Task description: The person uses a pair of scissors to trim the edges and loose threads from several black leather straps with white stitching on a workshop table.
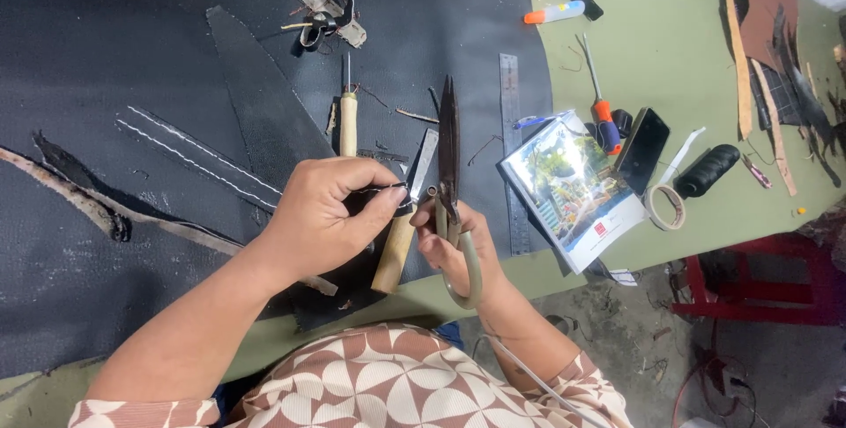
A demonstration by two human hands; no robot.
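From the head view, I see my left hand (322, 216) raised just above the tabletop (670, 49), its fingers (381, 203) curled nearly closed and pinching a thin dark thread (381, 187) between thumb and forefinger. The thread runs level toward the right, which looks to me like a way of keeping it taut and within reach of the blades.

My right hand (454, 247) sits just beside the left, the fingers wrapped shut around the looped spring handle of a pair of thread snips (448, 159). The snips stand upright with the dark blades pointing away from me; the blades appear close together, though I cannot tell whether they are fully shut. The thread's end meets the snips near the base of the blades.

Below both hands lies a wooden-handled knife (401, 234), its blade angled up toward a steel ruler (511, 128). An awl with a pale wooden handle (349, 119) rests on the black leather sheet (106, 66), kept close, I judge, for easy pickup. To the right sit a booklet (573, 190), a spool of black thread (708, 170), a roll of tape (665, 208) and an orange-handled screwdriver (601, 106).
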